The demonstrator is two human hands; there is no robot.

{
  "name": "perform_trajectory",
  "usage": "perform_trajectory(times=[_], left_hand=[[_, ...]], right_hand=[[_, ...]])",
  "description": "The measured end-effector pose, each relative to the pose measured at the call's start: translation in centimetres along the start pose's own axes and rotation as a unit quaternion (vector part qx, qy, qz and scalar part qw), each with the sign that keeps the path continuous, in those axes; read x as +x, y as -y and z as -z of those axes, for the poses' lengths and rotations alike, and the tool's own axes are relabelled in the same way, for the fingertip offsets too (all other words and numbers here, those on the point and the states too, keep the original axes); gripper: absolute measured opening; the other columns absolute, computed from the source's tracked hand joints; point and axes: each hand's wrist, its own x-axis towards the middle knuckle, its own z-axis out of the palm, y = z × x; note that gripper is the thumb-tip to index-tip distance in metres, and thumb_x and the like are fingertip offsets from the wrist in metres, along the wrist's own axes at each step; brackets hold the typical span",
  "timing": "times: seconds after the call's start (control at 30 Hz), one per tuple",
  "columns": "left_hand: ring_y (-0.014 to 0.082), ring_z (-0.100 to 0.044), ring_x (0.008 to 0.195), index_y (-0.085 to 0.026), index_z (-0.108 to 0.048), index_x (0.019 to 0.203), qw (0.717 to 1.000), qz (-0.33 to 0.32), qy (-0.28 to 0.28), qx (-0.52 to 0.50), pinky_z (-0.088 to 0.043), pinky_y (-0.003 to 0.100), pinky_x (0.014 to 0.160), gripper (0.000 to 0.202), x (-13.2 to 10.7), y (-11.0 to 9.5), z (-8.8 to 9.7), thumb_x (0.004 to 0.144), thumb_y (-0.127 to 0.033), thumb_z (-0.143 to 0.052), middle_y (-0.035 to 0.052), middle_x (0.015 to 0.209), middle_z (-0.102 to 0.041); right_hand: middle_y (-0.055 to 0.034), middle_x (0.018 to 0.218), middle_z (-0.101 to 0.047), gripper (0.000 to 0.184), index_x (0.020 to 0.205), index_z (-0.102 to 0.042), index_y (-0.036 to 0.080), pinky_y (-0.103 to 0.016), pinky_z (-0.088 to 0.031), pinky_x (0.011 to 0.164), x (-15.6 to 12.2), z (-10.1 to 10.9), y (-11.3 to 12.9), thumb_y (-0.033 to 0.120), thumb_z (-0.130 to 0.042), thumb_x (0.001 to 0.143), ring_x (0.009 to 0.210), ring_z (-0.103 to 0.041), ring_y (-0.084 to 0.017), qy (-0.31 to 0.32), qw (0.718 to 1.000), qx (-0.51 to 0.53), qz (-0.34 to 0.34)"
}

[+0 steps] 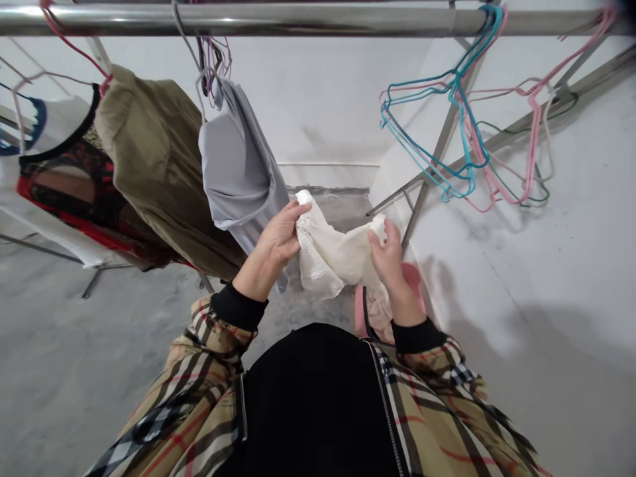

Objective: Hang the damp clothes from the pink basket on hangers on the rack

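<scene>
I'm holding crumpled cream-white cloth [340,255] spread | left hand [278,235] pinching 9-o'clock end, right hand [390,258] 3-o'clock | next likely needing steady tension

Single head-worn view, forward and down, close above both hands [279,233].
</scene>
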Motion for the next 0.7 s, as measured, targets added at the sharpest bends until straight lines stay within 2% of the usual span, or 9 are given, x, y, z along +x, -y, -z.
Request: perform_trajectory(times=[0.03,0.1,0.17,0.23,0.33,0.43,0.5,0.6,0.7], left_hand=[[0.0080,-0.059,0.058,-0.016,-0.055,0.089,1.000,-0.006,0.004,-0.005,-0.052,0.021,0.061,0.017,0.2,0.2,-0.3,0.077,-0.009,-0.065,-0.0032,0.070,-0.056],[0.0070,-0.057,0.057,-0.016,-0.055,0.087,1.000,-0.018,0.010,-0.014,-0.049,0.020,0.059,0.016,0.5,0.8,-1.0,0.077,-0.009,-0.065,-0.0040,0.069,-0.055],[0.0059,-0.054,0.057,-0.016,-0.054,0.085,0.999,-0.024,0.009,-0.022,-0.047,0.019,0.060,0.017,0.9,1.7,-1.7,0.077,-0.008,-0.066,-0.0045,0.069,-0.054],[0.0051,-0.052,0.057,-0.017,-0.054,0.085,0.999,-0.026,0.004,-0.030,-0.046,0.020,0.063,0.018,1.3,2.6,-2.5,0.076,-0.006,-0.066,-0.0050,0.070,-0.053],[0.0048,-0.052,0.059,-0.017,-0.052,0.083,0.999,-0.028,0.003,-0.042,-0.046,0.020,0.069,0.019,1.6,3.6,-3.3,0.077,-0.004,-0.064,-0.0051,0.070,-0.053],[0.0061,-0.057,0.066,-0.016,-0.054,0.086,0.998,-0.026,0.031,-0.049,-0.047,0.021,0.076,0.021,1.5,3.6,-3.5,0.075,-0.002,-0.064,-0.0037,0.075,-0.057],[0.0076,-0.060,0.071,-0.017,-0.057,0.096,0.997,-0.020,0.064,-0.033,-0.048,0.024,0.080,0.027,1.4,3.1,-3.0,0.075,-0.004,-0.067,-0.0027,0.081,-0.060],[0.0098,-0.064,0.078,-0.021,-0.058,0.114,0.993,-0.020,0.102,0.050,-0.050,0.028,0.083,0.043,1.1,2.2,-1.5,0.074,-0.012,-0.072,-0.0001,0.096,-0.064],[0.0107,-0.065,0.078,-0.019,-0.061,0.113,0.979,-0.049,0.109,0.162,-0.050,0.026,0.077,0.040,0.8,2.1,0.8,0.075,-0.021,-0.074,0.0032,0.101,-0.066]], right_hand=[[-0.0047,0.136,-0.054,0.051,0.121,-0.057,0.025,-0.036,-0.033,0.111,-1.1,-0.4,-0.1,0.041,-0.072,0.075,0.130,-0.044,-0.019,-0.002,0.999,-0.034,0.030],[-0.0068,0.131,-0.058,0.053,0.122,-0.059,0.024,-0.038,-0.036,0.109,-3.7,-1.9,0.0,0.039,-0.074,0.073,0.124,-0.051,-0.023,0.064,0.995,-0.065,0.048],[-0.0072,0.125,-0.063,0.056,0.121,-0.061,0.024,-0.040,-0.040,0.105,-5.6,-3.7,0.0,0.039,-0.078,0.070,0.115,-0.057,-0.024,0.161,0.984,-0.070,0.030],[-0.0058,0.117,-0.066,0.056,0.119,-0.061,0.024,-0.038,-0.044,0.099,-6.3,-5.3,-0.1,0.041,-0.079,0.068,0.109,-0.060,-0.024,0.201,0.978,-0.058,0.002],[-0.0028,0.096,-0.071,0.041,0.103,-0.067,0.021,-0.034,-0.049,0.086,-5.5,-6.6,-0.2,0.048,-0.072,0.074,0.093,-0.064,-0.021,0.199,0.978,0.012,-0.059],[-0.0009,0.080,-0.070,0.035,0.088,-0.067,0.019,-0.032,-0.051,0.077,-4.0,-6.5,0.2,0.052,-0.069,0.074,0.084,-0.065,-0.020,0.171,0.970,0.100,-0.138],[-0.0004,0.081,-0.071,0.035,0.090,-0.066,0.021,-0.033,-0.053,0.078,-3.3,-6.0,0.9,0.050,-0.071,0.071,0.087,-0.066,-0.021,0.152,0.960,0.157,-0.177],[-0.0010,0.090,-0.073,0.038,0.095,-0.066,0.023,-0.035,-0.054,0.085,-2.5,-4.9,2.2,0.051,-0.072,0.070,0.095,-0.067,-0.021,0.135,0.943,0.220,-0.210],[-0.0020,0.095,-0.074,0.038,0.096,-0.067,0.023,-0.035,-0.055,0.086,-2.0,-3.9,3.3,0.053,-0.070,0.073,0.099,-0.067,-0.021,0.128,0.933,0.240,-0.235]])
